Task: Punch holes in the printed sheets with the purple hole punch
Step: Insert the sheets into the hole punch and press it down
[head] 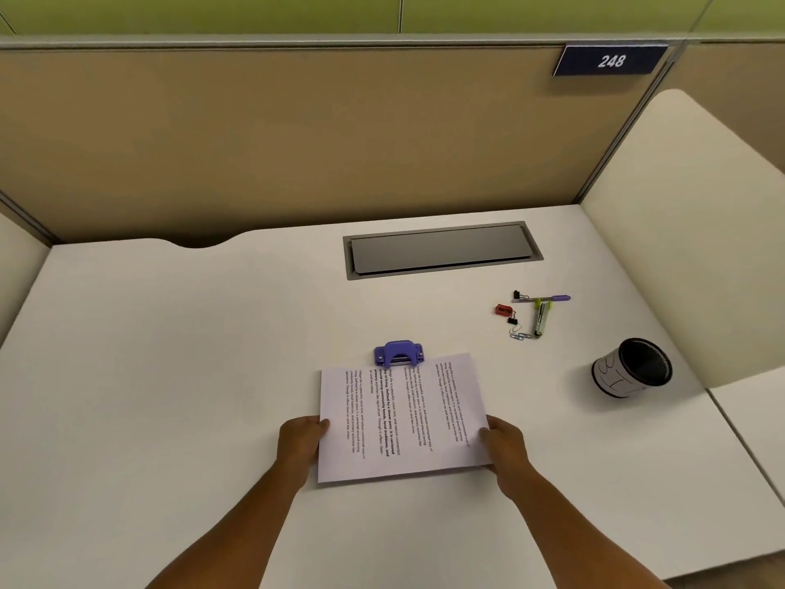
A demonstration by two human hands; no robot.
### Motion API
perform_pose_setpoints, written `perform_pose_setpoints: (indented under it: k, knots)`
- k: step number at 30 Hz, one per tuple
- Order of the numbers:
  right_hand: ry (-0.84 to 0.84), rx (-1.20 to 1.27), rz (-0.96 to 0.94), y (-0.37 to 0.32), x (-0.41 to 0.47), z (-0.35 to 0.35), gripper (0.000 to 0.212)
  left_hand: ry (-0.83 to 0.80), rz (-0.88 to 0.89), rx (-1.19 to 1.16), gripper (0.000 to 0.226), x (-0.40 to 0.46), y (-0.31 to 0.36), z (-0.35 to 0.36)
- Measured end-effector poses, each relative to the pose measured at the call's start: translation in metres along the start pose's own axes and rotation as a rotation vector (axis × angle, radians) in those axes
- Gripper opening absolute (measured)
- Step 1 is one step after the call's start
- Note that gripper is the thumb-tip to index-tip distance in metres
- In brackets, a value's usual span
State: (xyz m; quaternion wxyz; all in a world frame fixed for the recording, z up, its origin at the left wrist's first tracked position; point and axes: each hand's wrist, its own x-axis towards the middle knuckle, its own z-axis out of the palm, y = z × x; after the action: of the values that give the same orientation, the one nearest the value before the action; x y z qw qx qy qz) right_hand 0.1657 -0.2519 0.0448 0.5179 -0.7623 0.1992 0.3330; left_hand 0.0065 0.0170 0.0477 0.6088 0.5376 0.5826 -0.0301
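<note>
The left hand (302, 435) pinches the left edge of the printed sheets (403, 418), and the right hand (503, 440) pinches the right edge. The sheets lie mid-desk, with the far edge at the mouth of the purple hole punch (399, 353). This looks like the feeding step; next, one hand should probably let go and press the lever.

Office cubicle: partition walls (297, 133), numbered plate (610, 60).

White desk (170, 376) — surface items: printed sheets (403, 418) between the hands, purple hole punch (399, 354) just beyond them; stationery cluster (531, 314) and black pen cup (633, 367) beyond the right hand (505, 448).
</note>
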Motion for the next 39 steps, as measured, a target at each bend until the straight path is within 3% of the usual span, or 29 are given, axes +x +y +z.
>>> perform_pose_setpoints:
  k: [27, 39]
  knots:
    - [-0.012, -0.026, -0.044, -0.029, 0.028, -0.010, 0.044, -0.018, 0.013, -0.005, 0.006, -0.005, 0.010, 0.017]
    - [-0.029, -0.029, -0.025, -0.018, 0.025, 0.003, 0.039, 0.022, 0.021, 0.025, 0.020, 0.004, 0.013, 0.008]
